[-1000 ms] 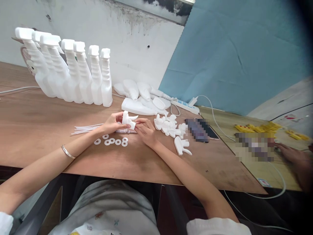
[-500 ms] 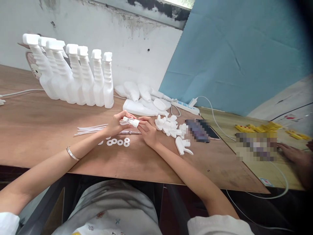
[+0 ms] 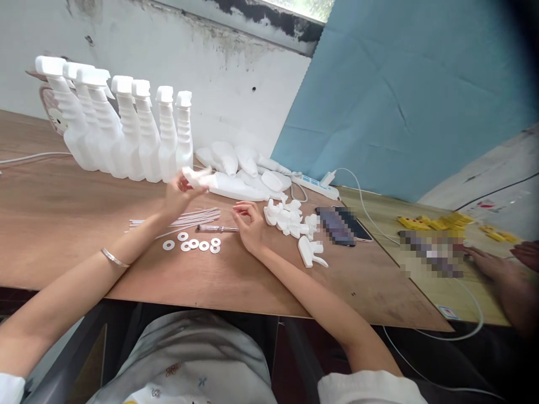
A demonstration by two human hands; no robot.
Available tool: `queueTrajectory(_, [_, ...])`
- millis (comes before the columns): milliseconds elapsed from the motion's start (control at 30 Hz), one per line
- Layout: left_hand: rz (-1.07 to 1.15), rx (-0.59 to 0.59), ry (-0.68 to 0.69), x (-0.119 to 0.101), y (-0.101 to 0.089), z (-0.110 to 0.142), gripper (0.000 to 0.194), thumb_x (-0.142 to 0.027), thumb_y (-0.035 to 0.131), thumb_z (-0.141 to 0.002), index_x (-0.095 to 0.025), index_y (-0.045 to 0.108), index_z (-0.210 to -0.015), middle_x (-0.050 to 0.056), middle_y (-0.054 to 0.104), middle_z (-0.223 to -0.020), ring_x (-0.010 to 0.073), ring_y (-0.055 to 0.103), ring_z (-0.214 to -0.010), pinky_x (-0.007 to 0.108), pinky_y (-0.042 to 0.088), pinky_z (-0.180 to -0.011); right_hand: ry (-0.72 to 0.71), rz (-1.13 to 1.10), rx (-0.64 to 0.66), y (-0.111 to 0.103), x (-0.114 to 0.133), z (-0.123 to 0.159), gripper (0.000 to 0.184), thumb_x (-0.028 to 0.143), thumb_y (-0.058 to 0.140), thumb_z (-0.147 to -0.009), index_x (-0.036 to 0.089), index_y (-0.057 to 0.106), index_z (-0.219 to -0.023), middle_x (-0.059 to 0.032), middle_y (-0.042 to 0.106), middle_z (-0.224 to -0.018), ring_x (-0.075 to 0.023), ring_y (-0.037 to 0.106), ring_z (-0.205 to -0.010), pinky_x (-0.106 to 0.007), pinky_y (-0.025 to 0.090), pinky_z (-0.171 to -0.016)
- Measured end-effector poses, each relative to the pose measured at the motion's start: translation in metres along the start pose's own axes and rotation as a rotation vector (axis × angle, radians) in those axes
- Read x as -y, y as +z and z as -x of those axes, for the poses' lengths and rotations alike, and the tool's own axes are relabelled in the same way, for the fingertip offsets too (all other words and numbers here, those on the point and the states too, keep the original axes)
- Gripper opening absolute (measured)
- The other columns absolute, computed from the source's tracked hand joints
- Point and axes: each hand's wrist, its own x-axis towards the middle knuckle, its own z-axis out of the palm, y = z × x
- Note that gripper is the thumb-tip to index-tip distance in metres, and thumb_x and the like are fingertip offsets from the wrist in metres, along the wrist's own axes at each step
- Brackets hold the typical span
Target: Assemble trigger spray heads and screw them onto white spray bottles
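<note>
My left hand (image 3: 177,193) is raised over the table, its fingers closed round a white spray trigger head (image 3: 197,178). The trigger head is tilted in front of the lying white bottles (image 3: 242,188). My right hand (image 3: 251,225) rests on the table with fingers loosely bent and apart, holding nothing that I can see. Just left of it lies a screwdriver (image 3: 210,228), its shaft reaching toward the fingers. Thin white tubes (image 3: 197,216) lie behind the screwdriver. Several flat white washers (image 3: 193,244) are spread in front of it.
Several assembled spray bottles (image 3: 138,134) stand along the wall at left. More trigger heads (image 3: 288,219) are piled right of my right hand, with one (image 3: 310,251) lying nearer. Phones (image 3: 337,226), a power strip (image 3: 315,185), yellow pieces (image 3: 435,223) and another person's hand (image 3: 492,266) are at right.
My hands have separated. My left hand has moved left and up with the trigger head. My right hand has let go of it and stays low near the screwdriver, fingers looser.
</note>
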Motion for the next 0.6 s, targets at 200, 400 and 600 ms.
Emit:
queueTrajectory(200, [0.541,-0.101,-0.481,-0.006,-0.025,-0.023,0.016,-0.024,0.044,-0.079,-0.014,0.056,-0.078,0.004,0.059,-0.067,0.0121,0.053,-0.052,0.024,0.043,-0.052,-0.193,0.392,0.376,0.009,0.004,0.001,0.019,0.019,0.046,-0.086,0.02,0.061,-0.098,-0.0029,0.066,-0.098,-0.0195,0.051,-0.098,-0.034,0.035,-0.089])
queueTrajectory(400, [0.692,0.134,-0.605,-0.007,-0.021,-0.013,0.03,-0.031,0.037,-0.079,-0.01,0.058,-0.082,0.002,0.048,-0.055,0.0111,0.044,-0.042,0.024,0.038,-0.045,-0.241,0.561,0.485,0.016,0.003,0.002,0.023,0.017,0.04,-0.089,0.019,0.061,-0.1,-0.0029,0.064,-0.11,-0.0192,0.049,-0.105,-0.034,0.03,-0.091])
queueTrajectory(600, [0.691,0.197,-0.655,-0.001,-0.017,-0.011,0.038,-0.035,0.031,-0.083,-0.01,0.06,-0.077,0.0,0.039,-0.046,0.0088,0.032,-0.034,0.02,0.028,-0.037,-0.176,0.636,0.511,0.013,0.005,0.002,0.021,0.014,0.043,-0.086,0.017,0.063,-0.09,-0.0045,0.067,-0.098,-0.0203,0.052,-0.096,-0.034,0.034,-0.085])
